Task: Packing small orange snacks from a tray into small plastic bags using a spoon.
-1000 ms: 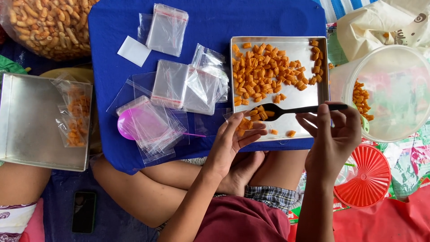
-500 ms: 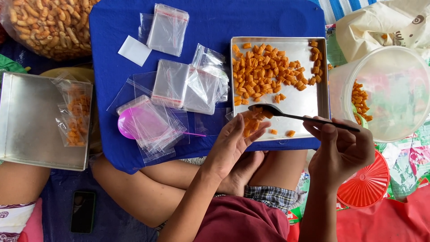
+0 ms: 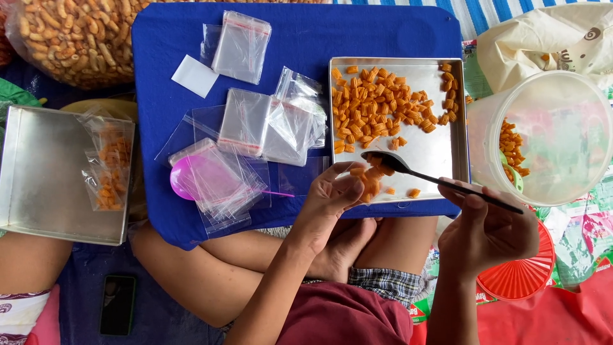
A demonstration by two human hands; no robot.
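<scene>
Right hand (image 3: 488, 230) gripping the handle of a black spoon (image 3: 440, 181), bowl tilting over the near edge of the metal tray (image 3: 440, 150) of orange snacks (image 3: 383, 105). Left hand (image 3: 329, 201) pinching a small clear bag (image 3: 369, 180) partly filled with snacks, bag sitting just under the spoon's bowl at the tray's near rim. Lying on the blue table (image 3: 306, 38) to the left, a heap of empty clear bags (image 3: 268, 124) and a pink spoon (image 3: 185, 179).
</scene>
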